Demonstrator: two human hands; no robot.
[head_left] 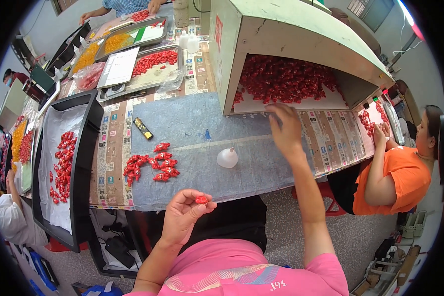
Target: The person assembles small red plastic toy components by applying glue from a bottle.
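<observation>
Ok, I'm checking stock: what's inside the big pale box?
Inside the box, small red pieces lie heaped on a white surface. They cover whatever lies beneath; the roof hides the upper back.

Pink tee [232,250] at 6 o'clock, short sleeve [328,273] visible at 5. Chest print [217,278]: cream wavy lines running into blue ones [265,275], small white marking [279,284] at the blue's 4 o'clock. Black cloth [234,224] over the lap. Left hand [183,217] and right hand [286,133] bare.

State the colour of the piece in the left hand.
The piece in the left hand is red, shown in the head view.
</observation>
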